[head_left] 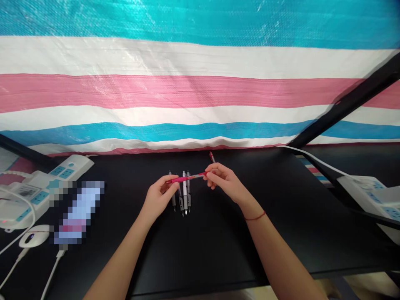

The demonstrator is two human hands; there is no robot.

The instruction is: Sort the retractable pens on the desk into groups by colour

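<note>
A pink pen with a clear barrel (pixel 187 178) is held level above the black table between both hands. My left hand (pixel 158 196) pinches its solid pink end, and my right hand (pixel 223 180) grips the opposite red end. Below and behind it, several grey and white pens (pixel 184 193) lie side by side on the table, pointing toward me. Another red pen (pixel 212 156) lies just beyond my right hand, partly hidden by the fingers.
On the left are a white power strip (pixel 70 168), a blurred phone (pixel 79 212) on a cable, and a white oval device (pixel 35 236). Another power strip (pixel 368 189) stands at right. Striped sheeting (pixel 193 91) hangs behind the black table (pixel 200 250), crossed by a slanted black bar (pixel 343 102).
</note>
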